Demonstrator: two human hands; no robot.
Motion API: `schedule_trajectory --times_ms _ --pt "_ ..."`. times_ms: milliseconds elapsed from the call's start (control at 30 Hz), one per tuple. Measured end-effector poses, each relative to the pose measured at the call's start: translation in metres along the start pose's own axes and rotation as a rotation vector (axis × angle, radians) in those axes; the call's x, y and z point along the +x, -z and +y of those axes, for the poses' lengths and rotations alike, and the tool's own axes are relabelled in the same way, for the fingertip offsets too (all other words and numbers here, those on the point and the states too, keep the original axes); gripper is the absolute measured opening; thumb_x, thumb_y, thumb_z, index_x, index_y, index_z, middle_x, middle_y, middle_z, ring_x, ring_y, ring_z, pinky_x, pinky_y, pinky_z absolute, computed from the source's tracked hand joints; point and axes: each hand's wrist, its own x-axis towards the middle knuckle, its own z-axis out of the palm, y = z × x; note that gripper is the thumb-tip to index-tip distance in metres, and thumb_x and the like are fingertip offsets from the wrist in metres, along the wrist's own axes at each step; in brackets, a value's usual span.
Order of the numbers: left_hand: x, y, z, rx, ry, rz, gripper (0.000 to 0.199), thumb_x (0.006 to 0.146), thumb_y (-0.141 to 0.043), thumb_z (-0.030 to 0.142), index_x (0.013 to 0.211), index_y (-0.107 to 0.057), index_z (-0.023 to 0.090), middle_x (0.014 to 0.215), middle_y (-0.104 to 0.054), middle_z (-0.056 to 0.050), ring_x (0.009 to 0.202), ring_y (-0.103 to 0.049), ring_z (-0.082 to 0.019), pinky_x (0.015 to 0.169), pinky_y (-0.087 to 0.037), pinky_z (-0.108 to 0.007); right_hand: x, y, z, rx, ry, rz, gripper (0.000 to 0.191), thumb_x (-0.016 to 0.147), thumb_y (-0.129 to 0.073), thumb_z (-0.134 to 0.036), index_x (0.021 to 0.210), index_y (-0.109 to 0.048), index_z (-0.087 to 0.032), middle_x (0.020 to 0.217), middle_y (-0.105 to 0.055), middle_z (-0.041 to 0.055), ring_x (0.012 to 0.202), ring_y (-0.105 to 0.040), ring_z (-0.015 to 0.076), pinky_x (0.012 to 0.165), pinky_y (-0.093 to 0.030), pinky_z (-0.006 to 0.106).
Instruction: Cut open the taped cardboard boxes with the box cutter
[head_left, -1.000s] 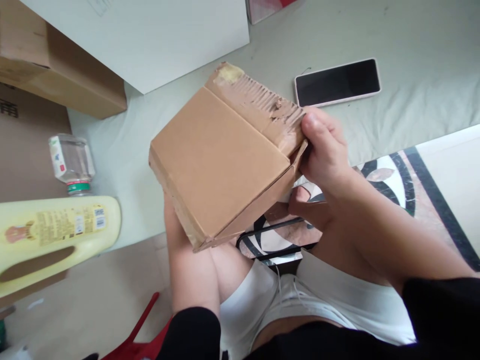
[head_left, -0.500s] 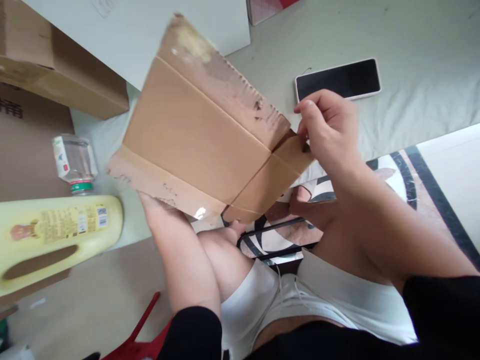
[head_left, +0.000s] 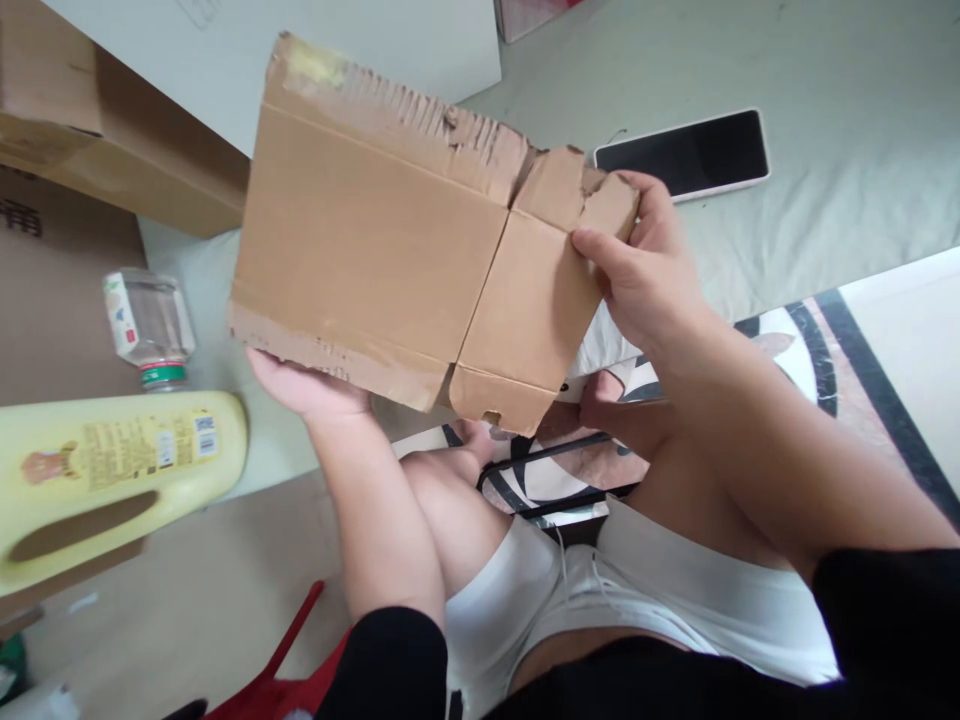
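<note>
An unfolded cardboard box (head_left: 375, 235) with creases, torn edges and small flaps is held up in front of me, above my lap. My left hand (head_left: 307, 388) supports its lower left edge from beneath, and most of its fingers are hidden behind the cardboard. At the right end, my right hand (head_left: 645, 255) grips a small torn flap, thumb on the near face and fingers behind. Just beyond that hand a phone (head_left: 686, 155) with a dark screen lies on the pale cloth.
To the left are a clear bottle (head_left: 154, 320) with a green cap and a large yellow jug (head_left: 150, 450). A brown carton (head_left: 127, 130) and a white box (head_left: 360, 40) stand at the back left. Pale green cloth (head_left: 840, 120) covers the surface.
The cardboard has turned counterclockwise and its right panel has opened flatter. My right hand now pinches the flap more firmly, and my left hand has shifted a little to the left.
</note>
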Motion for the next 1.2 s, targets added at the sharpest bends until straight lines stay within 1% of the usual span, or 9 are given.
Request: schedule_trajectory --times_ms 67,133,267,400,600,733,933,1067,1200 --pt "0.002 0.005 -0.005 -0.131 -0.062 -0.058 0.051 0.09 -0.038 0.062 0.112 -0.063 0.023 0.12 -0.071 -0.006 0.136 -0.053 -0.023 0.109 -0.05 -0.037 -0.001 0.0 -0.005 -0.029 0.052 0.045 0.056 0.074 -0.071 -0.033 0.12 -0.041 -0.028 0.12 -0.06 0.0047 0.105 -0.062 0.0183 0.09 -0.057 0.032" --pt "0.004 0.008 -0.01 -0.208 -0.055 -0.077 0.042 0.086 -0.053 0.058 0.102 -0.065 0.021 0.116 -0.073 -0.006 0.135 -0.055 -0.022 0.111 -0.049 -0.035 -0.003 -0.001 -0.01 -0.039 0.079 0.078 0.057 0.072 -0.07 -0.032 0.12 -0.04 -0.029 0.121 -0.06 0.004 0.106 -0.062 0.0183 0.09 -0.057 0.032" --pt "0.012 0.011 -0.02 -0.159 -0.022 0.051 0.027 0.077 -0.072 0.037 0.093 -0.064 0.017 0.111 -0.074 -0.007 0.125 -0.061 -0.022 0.111 -0.049 -0.036 -0.003 -0.003 -0.016 0.062 0.049 0.078 0.042 0.076 -0.066 -0.038 0.111 -0.044 -0.027 0.119 -0.063 0.004 0.106 -0.063 0.0177 0.095 -0.055 0.033" --pt "0.018 0.014 -0.024 -0.126 -0.047 0.048 0.032 0.079 -0.069 0.046 0.093 -0.06 0.018 0.118 -0.071 -0.008 0.131 -0.057 -0.023 0.113 -0.047 -0.04 -0.006 -0.004 -0.012 0.098 -0.084 -0.082 0.033 0.08 -0.066 -0.047 0.099 -0.056 -0.022 0.102 -0.068 0.0044 0.095 -0.067 0.0184 0.084 -0.057 0.034" --pt "0.019 0.015 -0.024 -0.128 -0.022 0.028 0.039 0.073 -0.073 0.052 0.089 -0.059 0.019 0.122 -0.07 -0.007 0.135 -0.055 -0.023 0.116 -0.044 -0.037 -0.014 -0.004 -0.009 0.069 -0.125 -0.306 0.038 0.078 -0.075 -0.05 0.099 -0.064 -0.02 0.088 -0.068 0.0024 0.088 -0.068 0.0186 0.078 -0.06 0.035" --pt "0.016 0.011 -0.021 -0.17 -0.03 0.018 0.037 0.078 -0.07 0.051 0.094 -0.06 0.019 0.125 -0.069 -0.007 0.136 -0.054 -0.023 0.116 -0.045 -0.038 -0.015 -0.006 -0.014 0.081 -0.175 -0.331 0.039 0.078 -0.075 -0.051 0.096 -0.063 -0.019 0.078 -0.063 0.0007 0.078 -0.066 0.0159 0.066 -0.059 0.031" --pt "0.007 0.007 -0.02 -0.209 -0.024 -0.052 0.041 0.086 -0.065 0.054 0.108 -0.059 0.02 0.126 -0.069 -0.008 0.136 -0.054 -0.022 0.116 -0.046 -0.041 -0.013 -0.009 -0.016 0.034 -0.091 -0.377 0.039 0.078 -0.077 -0.052 0.076 -0.057 -0.018 0.059 -0.045 -0.0036 0.064 -0.054 0.0104 0.064 -0.056 0.026" --pt "0.007 0.009 -0.02 -0.245 -0.016 -0.035 0.031 0.093 -0.057 0.047 0.107 -0.059 0.019 0.122 -0.071 -0.009 0.132 -0.057 -0.021 0.113 -0.048 -0.041 -0.013 -0.012 -0.009 -0.062 -0.075 -0.39 0.042 0.081 -0.072 -0.059 0.082 -0.058 -0.019 0.062 -0.049 -0.0032 0.056 -0.046 0.0081 0.05 -0.045 0.023" --pt "0.01 0.013 -0.019 -0.326 0.016 0.048 0.023 0.1 -0.044 0.032 0.107 -0.058 0.016 0.119 -0.072 -0.01 0.127 -0.061 -0.02 0.114 -0.047 -0.042 -0.015 -0.017 -0.008 -0.075 -0.029 -0.386 0.048 0.079 -0.072 -0.065 0.091 -0.06 -0.02 0.063 -0.05 -0.0035 0.057 -0.046 0.0075 0.052 -0.045 0.023"
